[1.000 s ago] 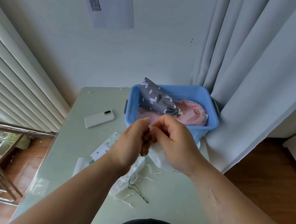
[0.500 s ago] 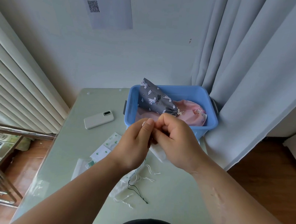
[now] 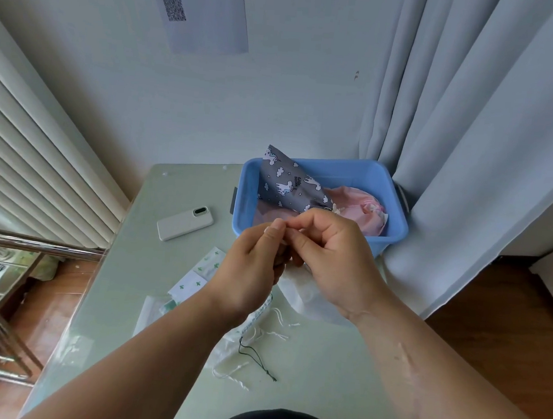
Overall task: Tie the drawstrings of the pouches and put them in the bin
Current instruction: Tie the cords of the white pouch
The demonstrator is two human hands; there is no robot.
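My left hand (image 3: 254, 266) and my right hand (image 3: 332, 255) meet fingertip to fingertip above the table, both pinching the drawstring of a white pouch (image 3: 308, 296) that hangs below them. The string itself is mostly hidden by my fingers. Behind my hands stands a blue bin (image 3: 362, 176) holding a grey unicorn-print pouch (image 3: 286, 185) and a pink pouch (image 3: 363, 205). More pouches, white with green print (image 3: 195, 277), lie flat on the table under my left forearm, with loose white and black strings (image 3: 258, 358) beside them.
A white phone (image 3: 185, 223) lies on the pale green table (image 3: 158, 201) left of the bin. Grey curtains (image 3: 471, 124) hang right behind the bin. A radiator and metal rails sit off the table's left edge.
Both hands rose slightly and drew closer to the bin, fingers working the string. The white pouch hangs a little higher than before.
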